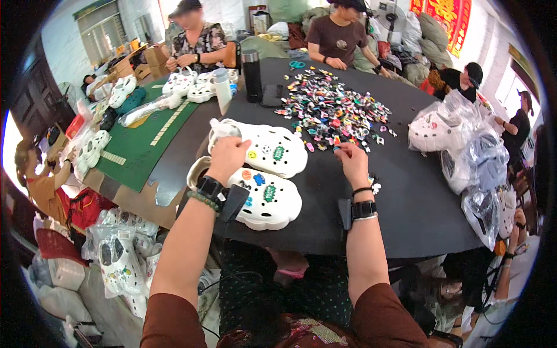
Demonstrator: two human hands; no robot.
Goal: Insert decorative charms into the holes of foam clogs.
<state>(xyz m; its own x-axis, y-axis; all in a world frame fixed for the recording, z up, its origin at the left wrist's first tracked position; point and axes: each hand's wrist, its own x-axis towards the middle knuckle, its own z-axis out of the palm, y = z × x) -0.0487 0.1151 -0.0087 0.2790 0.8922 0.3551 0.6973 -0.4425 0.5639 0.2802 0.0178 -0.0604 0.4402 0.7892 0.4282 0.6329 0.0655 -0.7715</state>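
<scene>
Two white clogs lie side by side in front of me, toes pointing right: a far clog (293,152) and a near clog (283,197). Green, yellow, blue and orange charms sit in their holes. My left hand (228,158) is closed on the far clog at the edge of its foot opening. To the right, my right hand (352,162) pinches a small colourful shoe charm (336,148) at the near edge of a spread charm pile (336,104). The charm's shape is too small to make out.
On the black table (406,214) stand a dark tumbler (252,75) and a pale bottle (221,90). Bagged clogs (473,139) line the right edge. A green mat (139,151) with more clogs is at left. Several people work around the table.
</scene>
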